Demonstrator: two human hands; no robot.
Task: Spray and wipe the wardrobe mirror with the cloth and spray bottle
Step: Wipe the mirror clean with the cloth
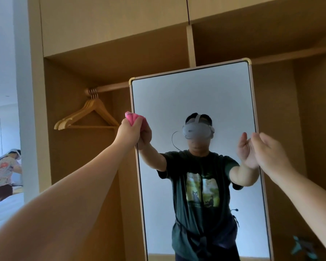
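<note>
A tall framed mirror (pixel 177 102) stands inside the open wooden wardrobe. My left hand (pixel 129 131) grips a bunched pink cloth (pixel 133 117) and holds it against the mirror's left edge, about a third of the way down. My right hand (pixel 267 151) is at the mirror's right edge with fingers extended around the frame; its palm shows in the reflection. A blurred teal shape at the lower right, possibly the spray bottle (pixel 302 248), sits low beside the mirror.
Several wooden hangers (pixel 87 114) hang from the left rail (pixel 109 87). A second rail (pixel 290 53) crosses the right bay. A wardrobe side panel (pixel 36 91) is on the left. Another person (pixel 4 172) bends over a bed far left.
</note>
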